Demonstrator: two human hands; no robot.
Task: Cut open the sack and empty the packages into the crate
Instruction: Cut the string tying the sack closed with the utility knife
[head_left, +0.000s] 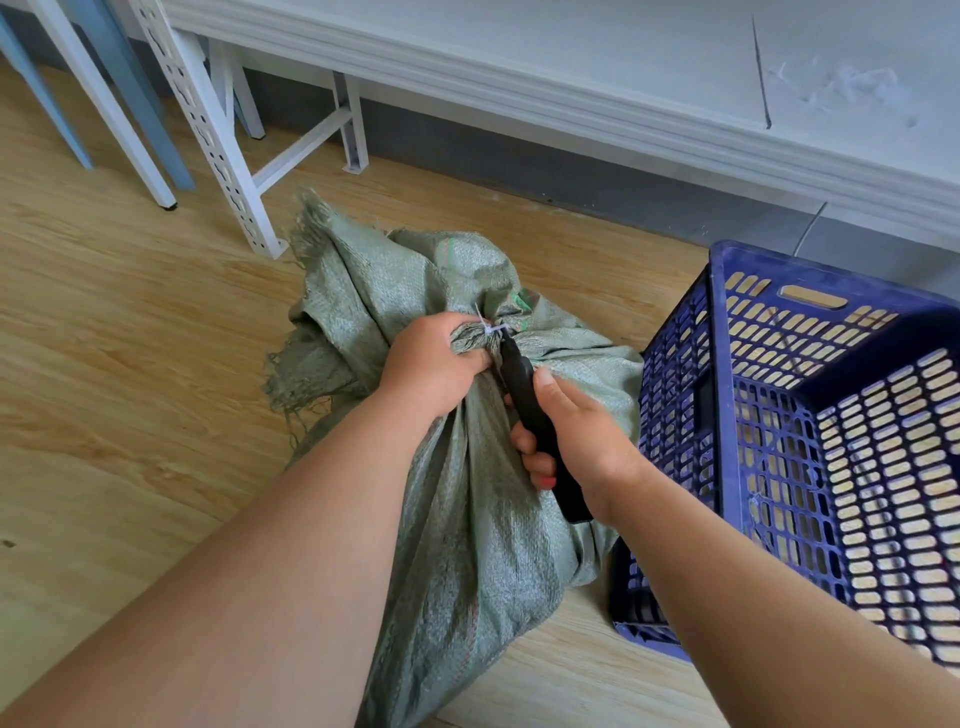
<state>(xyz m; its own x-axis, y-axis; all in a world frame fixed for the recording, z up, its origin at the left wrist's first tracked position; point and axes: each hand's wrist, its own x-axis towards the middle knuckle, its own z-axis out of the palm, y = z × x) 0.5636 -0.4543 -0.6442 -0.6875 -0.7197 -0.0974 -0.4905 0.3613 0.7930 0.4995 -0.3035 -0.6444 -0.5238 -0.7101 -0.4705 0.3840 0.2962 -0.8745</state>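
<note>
A green woven sack stands on the wooden floor, its neck bunched and bound by a white tie. My left hand grips the gathered neck just below the tie. My right hand holds a black-handled cutter, its tip touching the tie. The blue slotted plastic crate stands right of the sack, close against it, and looks empty. The packages are hidden inside the sack.
A white table runs along the back above a dark baseboard. White perforated metal legs and blue-grey furniture legs stand at the upper left. Wooden floor lies bare to the left of the sack.
</note>
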